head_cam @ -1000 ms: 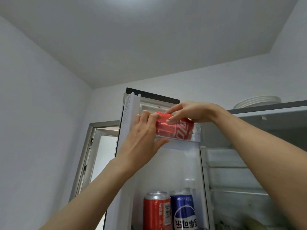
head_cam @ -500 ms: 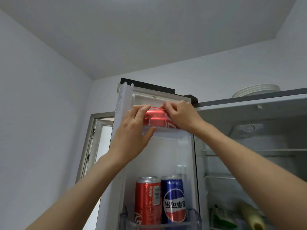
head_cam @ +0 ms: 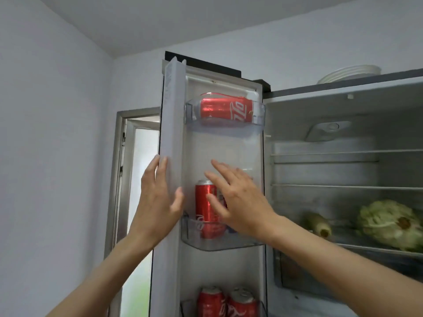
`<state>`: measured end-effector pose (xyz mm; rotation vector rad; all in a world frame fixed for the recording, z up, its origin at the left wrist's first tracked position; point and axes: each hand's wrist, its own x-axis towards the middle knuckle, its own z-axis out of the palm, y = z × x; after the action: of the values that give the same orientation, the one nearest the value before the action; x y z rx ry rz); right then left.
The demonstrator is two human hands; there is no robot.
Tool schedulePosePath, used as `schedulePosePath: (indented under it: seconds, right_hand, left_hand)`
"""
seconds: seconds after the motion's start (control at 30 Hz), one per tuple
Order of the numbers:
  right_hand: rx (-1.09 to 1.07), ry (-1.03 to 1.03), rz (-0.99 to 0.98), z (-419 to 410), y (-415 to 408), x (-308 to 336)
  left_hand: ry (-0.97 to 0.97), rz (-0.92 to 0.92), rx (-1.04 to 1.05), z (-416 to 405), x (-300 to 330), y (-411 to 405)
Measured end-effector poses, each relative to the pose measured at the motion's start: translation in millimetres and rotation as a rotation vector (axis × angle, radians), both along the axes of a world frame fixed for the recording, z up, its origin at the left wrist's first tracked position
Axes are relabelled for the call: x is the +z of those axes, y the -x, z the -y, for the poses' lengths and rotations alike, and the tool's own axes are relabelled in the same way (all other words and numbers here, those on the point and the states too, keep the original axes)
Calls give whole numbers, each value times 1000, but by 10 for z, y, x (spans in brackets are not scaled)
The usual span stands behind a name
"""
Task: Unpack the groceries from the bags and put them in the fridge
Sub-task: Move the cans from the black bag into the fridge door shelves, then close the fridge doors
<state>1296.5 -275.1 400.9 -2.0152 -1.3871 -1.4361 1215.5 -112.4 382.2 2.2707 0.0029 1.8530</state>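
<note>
A red cola can (head_cam: 225, 109) lies on its side in the top door bin (head_cam: 259, 115) of the open fridge door (head_cam: 174, 138). My left hand (head_cam: 158, 202) is raised in front of the door's left edge with its fingers straight and holds nothing. My right hand (head_cam: 238, 200) hovers with spread fingers in front of the middle door bin (head_cam: 201, 242), where an upright red can (head_cam: 204, 204) stands; a blue can beside it is mostly hidden behind my hand. Two more red cans (head_cam: 226, 302) stand in the lowest bin.
The fridge interior (head_cam: 343, 170) is open at the right, with wire shelves, a cabbage (head_cam: 389, 223) and a corn cob (head_cam: 318, 224) on one shelf. A stack of white plates (head_cam: 350, 74) sits on top of the fridge. A doorway (head_cam: 137, 170) lies behind the door at the left.
Both hands have let go of the red can, which now lies in the top door bin, and have dropped to the level of the middle bin. The view has tilted down.
</note>
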Motion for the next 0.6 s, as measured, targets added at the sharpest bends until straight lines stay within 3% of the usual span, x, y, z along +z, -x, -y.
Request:
schedulePosePath:
  seconds: [0.27, 0.6]
  right_hand:
    - [-11, 11, -8, -293, 384, -638]
    - [-107, -88, -222, -104, 587, -621]
  left_hand:
    - [57, -195, -219, -220, -426, 130]
    - [-6, -240, -324, -83, -470, 429]
